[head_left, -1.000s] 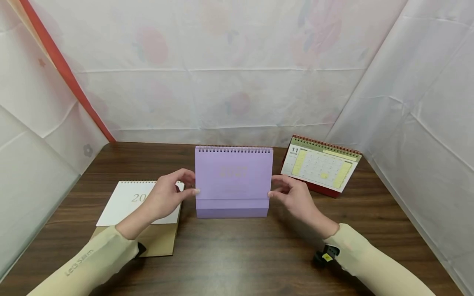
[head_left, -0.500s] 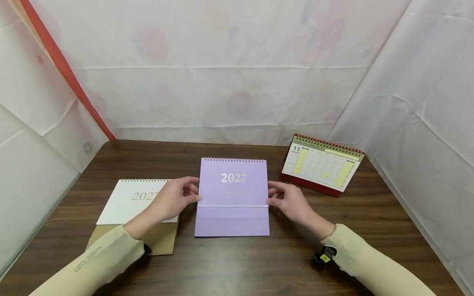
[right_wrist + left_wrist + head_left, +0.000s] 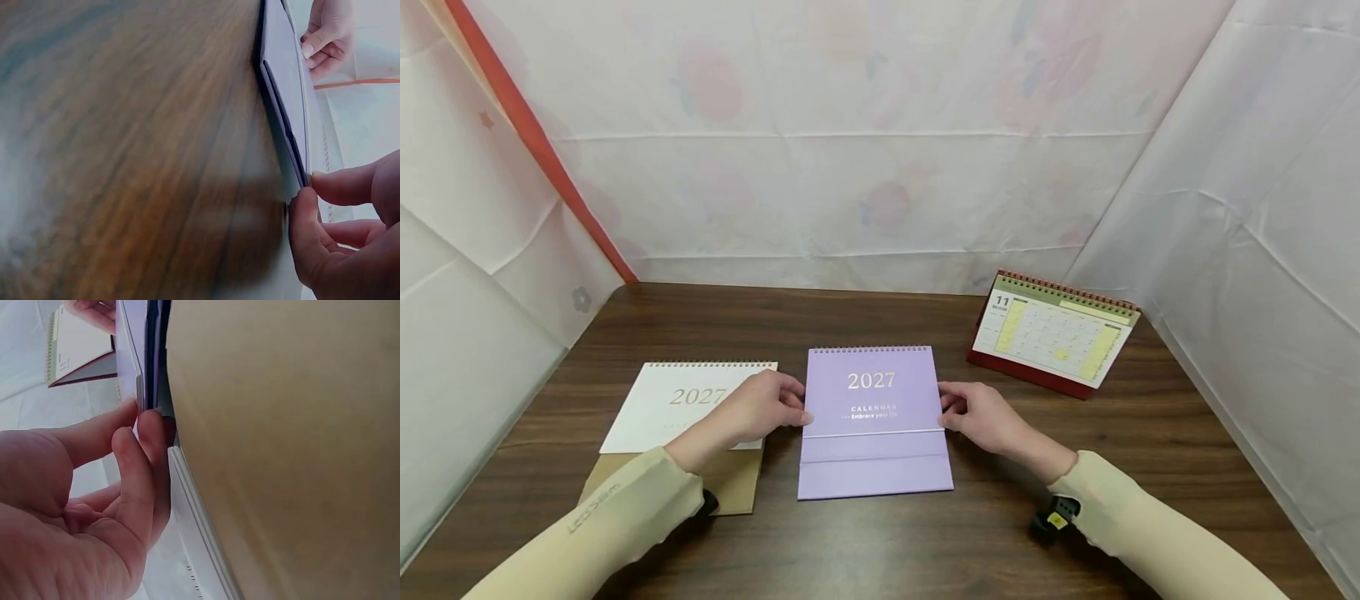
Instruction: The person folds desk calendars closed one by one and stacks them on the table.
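A purple 2027 desk calendar [image 3: 872, 450] with a spiral along its top lies folded nearly flat at the middle of the table. My left hand [image 3: 767, 406] pinches its left edge between thumb and fingers; the left wrist view shows the thumb on top and fingertips at the edge. My right hand [image 3: 981, 414] pinches the right edge the same way, as the right wrist view confirms. Beneath my left forearm lies a white 2027 desk calendar [image 3: 647, 408] with a tan base [image 3: 733, 483], partly covered by that arm.
At the back right, a desk calendar with a dark red stand [image 3: 1052, 333] stands tilted, its page reading 11. Pale printed cloth [image 3: 880, 167] hangs behind and at both sides of the brown wooden table [image 3: 880, 550].
The purple calendar has gone from standing upright to lying nearly flat, its front edge sliding nearer. Both hands have come down with it, still gripping its sides.
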A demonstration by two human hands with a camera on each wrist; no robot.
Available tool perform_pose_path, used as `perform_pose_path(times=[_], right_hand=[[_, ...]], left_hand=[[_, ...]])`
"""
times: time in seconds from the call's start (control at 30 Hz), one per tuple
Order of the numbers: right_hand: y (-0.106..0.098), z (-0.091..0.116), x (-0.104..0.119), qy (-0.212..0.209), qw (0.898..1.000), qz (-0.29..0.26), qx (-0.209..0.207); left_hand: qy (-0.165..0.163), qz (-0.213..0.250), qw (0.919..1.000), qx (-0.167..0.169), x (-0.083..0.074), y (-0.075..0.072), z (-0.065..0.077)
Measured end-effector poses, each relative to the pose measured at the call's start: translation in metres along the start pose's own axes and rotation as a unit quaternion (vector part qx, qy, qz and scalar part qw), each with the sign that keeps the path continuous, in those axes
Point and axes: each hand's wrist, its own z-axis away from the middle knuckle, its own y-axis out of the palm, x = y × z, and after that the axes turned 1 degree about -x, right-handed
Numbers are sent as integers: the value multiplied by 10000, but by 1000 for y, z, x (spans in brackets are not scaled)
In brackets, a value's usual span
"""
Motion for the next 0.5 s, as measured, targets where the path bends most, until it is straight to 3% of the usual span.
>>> perform_pose_path(times=[0.27,0.5], right_hand=[[-1,0,-1,231,9988,-402,166],[-5,1,2,338,9990,-196,209]], left_hand=[[-21,194,9996,188,-3,1,0],[-107,126,9995,286,-3,0,0]])
